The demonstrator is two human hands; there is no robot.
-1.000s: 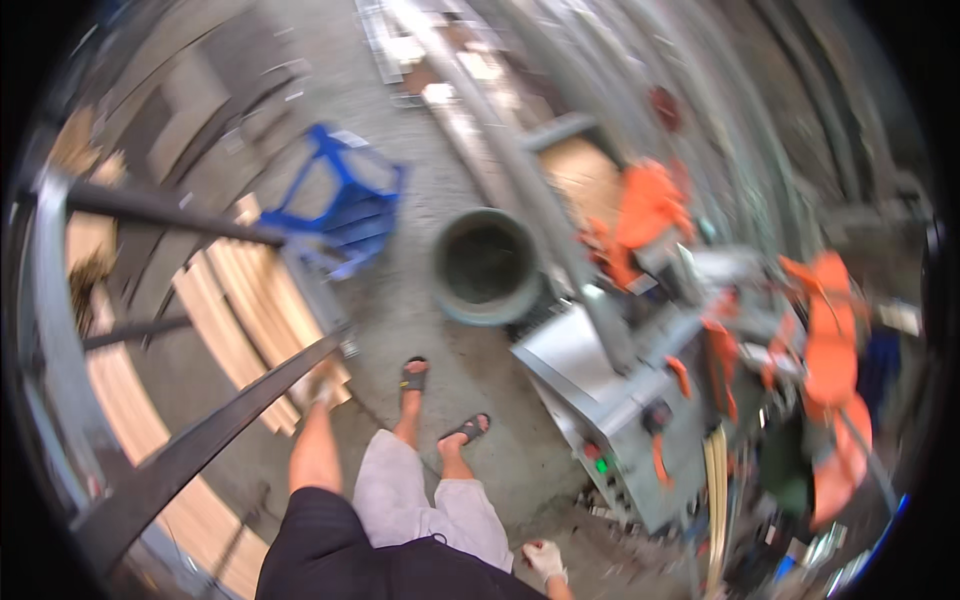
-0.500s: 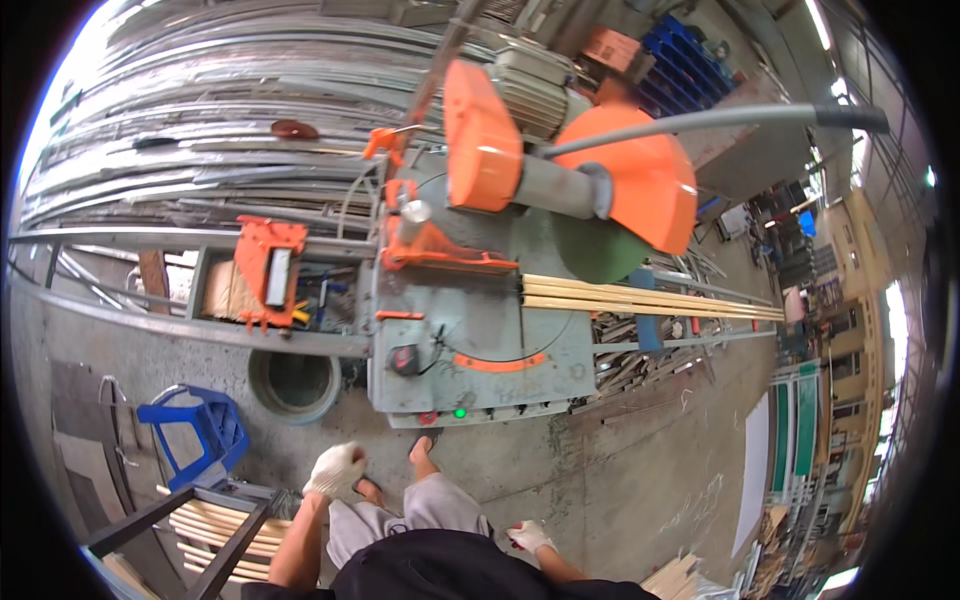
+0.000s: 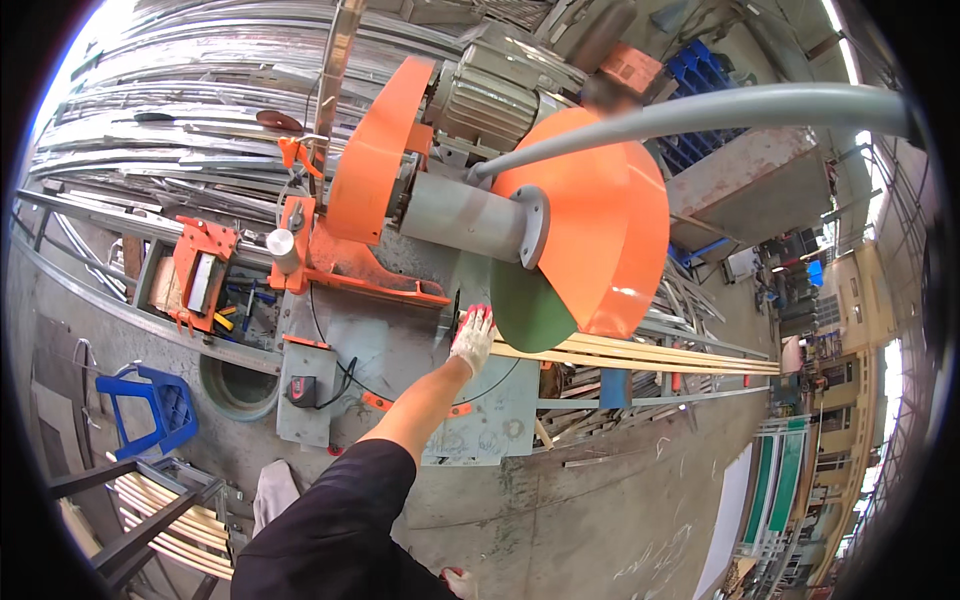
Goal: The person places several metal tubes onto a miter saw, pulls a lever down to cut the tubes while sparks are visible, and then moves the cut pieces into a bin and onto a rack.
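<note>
My left hand point(image 3: 473, 340), in a white glove with red fingertips, reaches over the grey saw table point(image 3: 400, 345). Its fingers are stretched out at the near ends of several pale yellow strips point(image 3: 640, 353), covering those ends. I cannot tell how firmly it presses on them. Just right of the fingers stands a round green blade point(image 3: 530, 310), partly under the orange guard point(image 3: 590, 220) of a large cut-off saw. Low by my body, my right hand point(image 3: 460, 583) shows only in part, gloved, its fingers mostly hidden.
A long grey lever point(image 3: 700, 115) crosses above the guard. The orange fence point(image 3: 375, 285) stands left of my hand. A tape measure point(image 3: 302, 390) lies on the table. A blue stool point(image 3: 150, 410) and a rack of strips point(image 3: 170, 510) are at lower left.
My left hand has gone from beside my body up to the strips' ends. The view has shifted, so the saw sits further left and appears larger. My right hand is now mostly hidden.
</note>
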